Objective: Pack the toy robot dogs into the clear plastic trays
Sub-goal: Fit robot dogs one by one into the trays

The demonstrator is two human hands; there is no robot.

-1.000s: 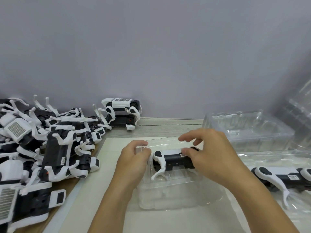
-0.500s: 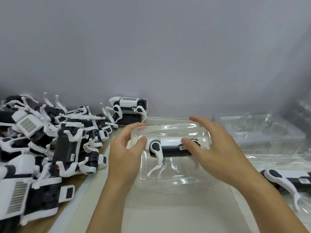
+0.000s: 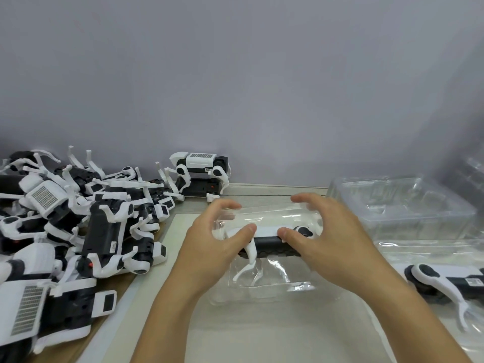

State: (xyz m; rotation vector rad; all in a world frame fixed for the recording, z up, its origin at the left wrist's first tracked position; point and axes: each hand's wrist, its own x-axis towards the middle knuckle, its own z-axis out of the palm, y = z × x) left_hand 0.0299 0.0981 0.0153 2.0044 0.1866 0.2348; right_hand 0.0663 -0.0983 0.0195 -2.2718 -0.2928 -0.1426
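Note:
A black and white toy robot dog (image 3: 267, 241) lies on its side inside a clear plastic tray (image 3: 264, 286) on the cream mat. My left hand (image 3: 217, 247) grips the tray's left end, thumb pressed on the dog and fingers curled over the far rim. My right hand (image 3: 330, 239) grips the right end the same way, thumb on the dog's body. A white leg sticks out below between my hands. Another packed dog (image 3: 445, 281) lies in a tray at the right edge.
A heap of loose robot dogs (image 3: 78, 231) covers the table's left side, with one dog (image 3: 201, 174) standing on another against the grey wall. Empty clear trays (image 3: 400, 205) are stacked at the back right. The cream mat (image 3: 262, 336) stretches toward me.
The tray with the dog has been turned and tilted between my hands. Both thumbs now press on the dog's body, and my fingers curl further over the far rim.

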